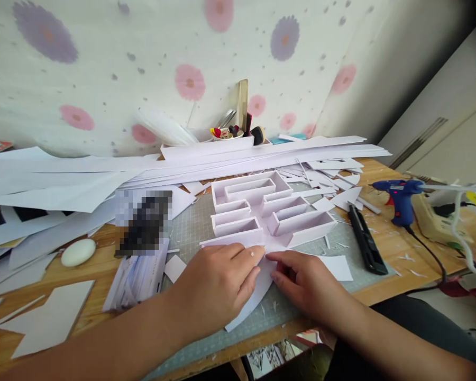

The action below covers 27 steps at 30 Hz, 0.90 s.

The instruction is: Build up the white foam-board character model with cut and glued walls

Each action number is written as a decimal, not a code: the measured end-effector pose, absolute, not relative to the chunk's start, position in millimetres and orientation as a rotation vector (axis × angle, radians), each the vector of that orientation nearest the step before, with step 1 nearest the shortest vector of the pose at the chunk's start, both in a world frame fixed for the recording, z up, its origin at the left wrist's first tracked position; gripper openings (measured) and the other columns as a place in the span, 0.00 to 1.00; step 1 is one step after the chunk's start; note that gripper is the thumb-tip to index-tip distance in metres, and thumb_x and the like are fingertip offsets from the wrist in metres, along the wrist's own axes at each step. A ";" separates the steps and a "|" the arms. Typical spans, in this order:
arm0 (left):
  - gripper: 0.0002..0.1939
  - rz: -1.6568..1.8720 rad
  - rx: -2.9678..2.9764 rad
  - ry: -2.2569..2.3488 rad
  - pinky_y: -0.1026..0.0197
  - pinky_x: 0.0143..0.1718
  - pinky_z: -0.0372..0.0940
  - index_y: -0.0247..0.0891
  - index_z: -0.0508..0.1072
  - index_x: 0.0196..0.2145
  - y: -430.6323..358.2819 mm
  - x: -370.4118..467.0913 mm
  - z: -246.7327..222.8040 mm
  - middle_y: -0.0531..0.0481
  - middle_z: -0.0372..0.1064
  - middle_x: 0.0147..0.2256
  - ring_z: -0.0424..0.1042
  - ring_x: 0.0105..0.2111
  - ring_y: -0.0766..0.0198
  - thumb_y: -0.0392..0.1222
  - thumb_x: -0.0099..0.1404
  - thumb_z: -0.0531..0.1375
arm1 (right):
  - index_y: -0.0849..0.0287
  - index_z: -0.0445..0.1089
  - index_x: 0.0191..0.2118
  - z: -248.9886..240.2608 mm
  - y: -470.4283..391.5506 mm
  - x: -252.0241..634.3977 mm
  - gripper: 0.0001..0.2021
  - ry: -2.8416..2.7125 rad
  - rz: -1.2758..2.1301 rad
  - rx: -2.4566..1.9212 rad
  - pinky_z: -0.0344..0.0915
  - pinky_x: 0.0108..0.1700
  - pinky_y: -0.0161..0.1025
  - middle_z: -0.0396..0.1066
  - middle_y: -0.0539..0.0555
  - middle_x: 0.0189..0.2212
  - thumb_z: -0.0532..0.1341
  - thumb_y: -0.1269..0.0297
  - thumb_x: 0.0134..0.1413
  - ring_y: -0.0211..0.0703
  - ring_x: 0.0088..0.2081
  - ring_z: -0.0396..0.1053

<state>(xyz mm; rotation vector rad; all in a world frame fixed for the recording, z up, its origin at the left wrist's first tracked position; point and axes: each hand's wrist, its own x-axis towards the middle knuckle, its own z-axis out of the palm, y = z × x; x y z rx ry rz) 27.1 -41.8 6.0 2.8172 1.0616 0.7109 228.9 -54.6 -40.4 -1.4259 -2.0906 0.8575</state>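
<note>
A white foam board model (265, 225) with upright walls forming narrow compartments lies on the grey cutting mat (190, 227). Its curved base sheet reaches toward me under my hands. My left hand (230, 286) is closed at the model's front left wall, fingers together against the board and thumb bent underneath. Close beside it, my right hand (301, 280) is curled, its index fingertip at the front edge and its thumb just below. Whatever lies between the right fingertips is too small to make out.
A black utility knife (367, 241) lies right of the model, and a blue glue gun (400, 198) stands beyond it. White board scraps (329, 174) cover the back right. Long white sheets (241, 159) lie along the wall. A white oval object (78, 252) sits left, near a blurred-out dark item.
</note>
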 end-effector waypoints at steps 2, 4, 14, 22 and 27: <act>0.14 0.751 2.841 1.116 0.61 0.29 0.68 0.36 0.68 0.48 -43.6 26.4 1.0 0.49 0.73 0.28 0.73 0.27 0.63 0.37 0.67 0.50 | 0.56 0.68 0.37 -38.0 -59.1 229.7 0.06 -2.075 0.984 -1.414 0.57 0.31 0.34 0.67 0.46 0.25 0.56 0.70 0.56 0.39 0.28 0.64; 0.16 0.748 2.867 1.177 0.61 0.28 0.68 0.35 0.66 0.51 -45.6 25.7 -1.6 0.49 0.74 0.28 0.73 0.25 0.62 0.37 0.67 0.49 | 0.55 0.67 0.36 -35.5 -62.8 229.6 0.04 -2.042 1.099 -1.404 0.55 0.28 0.32 0.65 0.44 0.24 0.56 0.70 0.56 0.37 0.26 0.62; 0.18 0.579 2.974 1.201 0.62 0.17 0.64 0.30 0.68 0.50 -42.6 30.5 -0.8 0.50 0.75 0.23 0.72 0.18 0.63 0.36 0.68 0.45 | 0.58 0.64 0.50 -28.4 -68.0 224.8 0.15 -1.685 1.634 -1.277 0.54 0.24 0.29 0.66 0.44 0.21 0.53 0.70 0.57 0.35 0.22 0.61; 0.18 0.559 2.959 1.149 0.61 0.22 0.69 0.27 0.69 0.50 -41.5 28.1 -0.3 0.47 0.77 0.27 0.75 0.22 0.62 0.33 0.67 0.47 | 0.62 0.64 0.41 -27.0 -61.9 222.8 0.07 -1.606 1.730 -1.244 0.53 0.22 0.28 0.66 0.45 0.21 0.53 0.69 0.58 0.33 0.21 0.57; 0.18 0.562 2.946 1.133 0.60 0.23 0.70 0.27 0.69 0.50 -41.8 27.9 -0.5 0.47 0.76 0.26 0.74 0.21 0.62 0.32 0.67 0.48 | 0.62 0.65 0.44 -25.8 -59.7 221.8 0.10 -1.611 1.706 -1.255 0.52 0.23 0.28 0.63 0.44 0.20 0.53 0.72 0.56 0.33 0.22 0.57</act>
